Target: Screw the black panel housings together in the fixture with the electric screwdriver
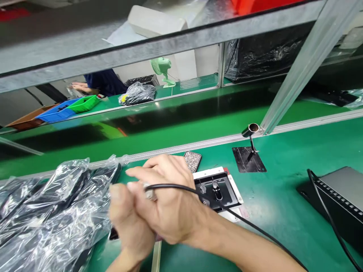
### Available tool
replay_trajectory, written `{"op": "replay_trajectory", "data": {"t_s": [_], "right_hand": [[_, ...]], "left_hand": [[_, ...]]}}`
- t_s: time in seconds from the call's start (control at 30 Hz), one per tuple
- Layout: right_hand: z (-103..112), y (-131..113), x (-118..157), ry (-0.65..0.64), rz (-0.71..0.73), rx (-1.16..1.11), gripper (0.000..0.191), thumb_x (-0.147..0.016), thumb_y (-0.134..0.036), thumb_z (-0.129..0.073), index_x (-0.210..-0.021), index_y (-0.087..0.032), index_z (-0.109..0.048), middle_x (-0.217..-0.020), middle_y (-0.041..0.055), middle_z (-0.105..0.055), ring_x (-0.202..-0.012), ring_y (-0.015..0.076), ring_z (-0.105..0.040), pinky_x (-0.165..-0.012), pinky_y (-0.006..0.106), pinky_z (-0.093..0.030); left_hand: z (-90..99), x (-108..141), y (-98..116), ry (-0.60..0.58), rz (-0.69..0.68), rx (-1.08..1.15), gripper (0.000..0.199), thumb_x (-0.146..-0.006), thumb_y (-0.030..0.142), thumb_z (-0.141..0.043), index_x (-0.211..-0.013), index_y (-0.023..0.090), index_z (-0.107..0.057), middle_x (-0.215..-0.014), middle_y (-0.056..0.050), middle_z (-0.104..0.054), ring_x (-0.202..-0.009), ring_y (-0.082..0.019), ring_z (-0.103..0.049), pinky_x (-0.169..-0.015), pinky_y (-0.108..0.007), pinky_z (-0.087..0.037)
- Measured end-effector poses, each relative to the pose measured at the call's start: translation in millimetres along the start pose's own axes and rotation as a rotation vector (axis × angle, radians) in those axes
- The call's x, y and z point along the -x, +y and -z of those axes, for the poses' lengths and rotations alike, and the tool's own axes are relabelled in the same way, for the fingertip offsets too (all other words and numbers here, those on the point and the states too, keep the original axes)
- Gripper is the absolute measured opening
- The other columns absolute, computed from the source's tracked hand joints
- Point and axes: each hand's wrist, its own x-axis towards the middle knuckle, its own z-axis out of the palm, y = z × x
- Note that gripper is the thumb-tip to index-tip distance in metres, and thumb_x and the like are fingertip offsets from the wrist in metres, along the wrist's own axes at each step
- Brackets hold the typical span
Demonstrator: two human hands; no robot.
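My right hand [172,200] is raised over the green bench, its fingers curled round the end of a black cable [249,223] where a small metallic connector [149,192] shows. Pressed against its fingers from the lower left is my left hand [132,223], thumb up and somewhat blurred; whatever it may grip is hidden. The cable runs over my right wrist toward the lower right. Behind my right forearm lies a white-edged fixture [235,189] with a black recessed tray and an upright shiny black cylinder [217,190].
Plastic-wrapped black parts [56,211] cover the left side. A speckled phone case [193,160], a metal cup stand [249,158] and a black device [340,200] sit on the bench. Beyond the frame post [295,68] are a green fan [163,70], bins [59,110] and a person's hands [81,87].
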Motion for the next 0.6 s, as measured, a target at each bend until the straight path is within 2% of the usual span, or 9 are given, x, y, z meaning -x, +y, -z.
{"op": "replay_trajectory", "data": {"t_s": [0.1,0.17,0.23,0.3,0.4,0.6], "right_hand": [[4,2,-2,-0.019,0.005,-0.010,0.033,-0.102,-0.039,-0.048,-0.112,-0.021,-0.073,-0.105,0.0073,-0.071,-0.103,0.0210,-0.064,-0.092,0.042,-0.049],[5,3,-2,-0.022,0.011,-0.027,0.033,-0.102,-0.038,-0.047,-0.113,-0.022,-0.074,-0.106,0.0079,-0.070,-0.106,0.0214,-0.064,-0.093,0.043,-0.049],[4,4,-2,-0.036,-0.004,-0.044,0.032,-0.102,-0.037,-0.048,-0.116,-0.022,-0.073,-0.112,0.0086,-0.068,-0.111,0.0219,-0.063,-0.097,0.044,-0.050],[4,5,-2,-0.066,-0.035,-0.070,0.032,-0.102,-0.035,-0.048,-0.119,-0.023,-0.073,-0.119,0.0089,-0.066,-0.114,0.0220,-0.063,-0.100,0.045,-0.051],[4,4,-2,-0.096,-0.057,-0.132,0.031,-0.102,-0.033,-0.047,-0.115,-0.023,-0.074,-0.117,0.0086,-0.067,-0.113,0.0210,-0.064,-0.099,0.043,-0.053],[4,1,-4,-0.105,-0.045,-0.194,0.026,-0.102,-0.028,-0.049,-0.099,-0.023,-0.074,-0.106,0.0072,-0.069,-0.101,0.0187,-0.067,-0.086,0.036,-0.057]], "left_hand": [[-12.0,1,3,-0.094,0.066,0.144,0.062,-0.087,0.077,-0.051,-0.067,0.019,-0.062,-0.072,-0.003,-0.065,-0.079,-0.021,-0.065,-0.079,-0.037,-0.060],[-14.1,1,3,-0.191,0.094,0.195,0.061,-0.088,0.076,-0.049,-0.076,0.019,-0.068,-0.083,-0.006,-0.069,-0.089,-0.024,-0.067,-0.083,-0.039,-0.060],[-12.4,1,0,-0.239,0.087,0.219,0.059,-0.091,0.074,-0.048,-0.088,0.019,-0.071,-0.092,-0.008,-0.071,-0.094,-0.026,-0.068,-0.084,-0.040,-0.059],[-9.1,0,-4,-0.256,0.063,0.218,0.055,-0.094,0.070,-0.046,-0.093,0.021,-0.070,-0.094,-0.007,-0.071,-0.096,-0.026,-0.068,-0.084,-0.039,-0.059],[-5.3,-1,-11,-0.272,0.005,0.179,0.047,-0.098,0.062,-0.044,-0.088,0.022,-0.066,-0.094,-0.006,-0.071,-0.095,-0.024,-0.067,-0.083,-0.036,-0.057],[-4.7,0,-12,-0.312,-0.122,0.036,0.055,-0.103,0.060,-0.031,-0.085,0.020,-0.065,-0.088,-0.005,-0.070,-0.082,-0.021,-0.064,-0.074,-0.035,-0.051]]}}
